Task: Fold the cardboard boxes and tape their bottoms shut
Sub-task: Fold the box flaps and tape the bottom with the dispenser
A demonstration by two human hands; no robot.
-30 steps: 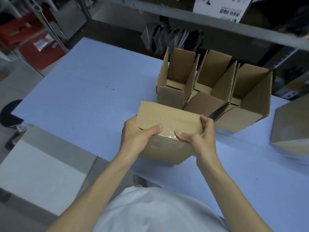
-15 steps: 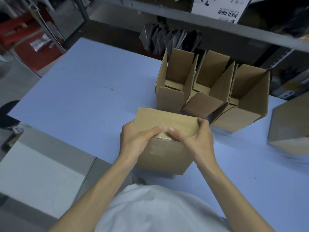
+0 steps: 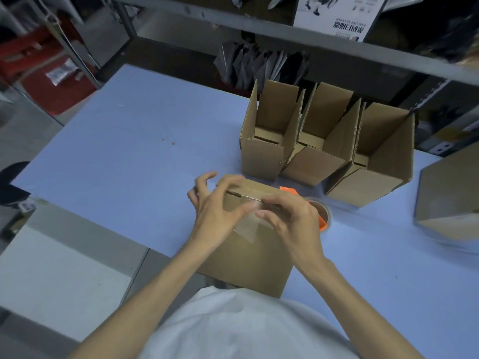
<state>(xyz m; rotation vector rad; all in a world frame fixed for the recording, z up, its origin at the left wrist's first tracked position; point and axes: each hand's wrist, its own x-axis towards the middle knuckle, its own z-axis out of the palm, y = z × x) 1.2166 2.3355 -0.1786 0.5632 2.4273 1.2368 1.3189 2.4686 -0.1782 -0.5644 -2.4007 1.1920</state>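
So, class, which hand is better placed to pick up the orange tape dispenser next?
Likely the right hand: the orange tape dispenser lies just beyond it, beside the brown cardboard box's right edge. The left hand is at the box's left end, farther away.

A wide blue table (image 3: 129, 151) fills the middle. Behind it stands a grey metal shelf rack (image 3: 285, 40). Left of the table are a pale grey floor (image 3: 64, 281), a dark round stool (image 3: 10, 182) and a red crate (image 3: 39, 73). The light is dim.
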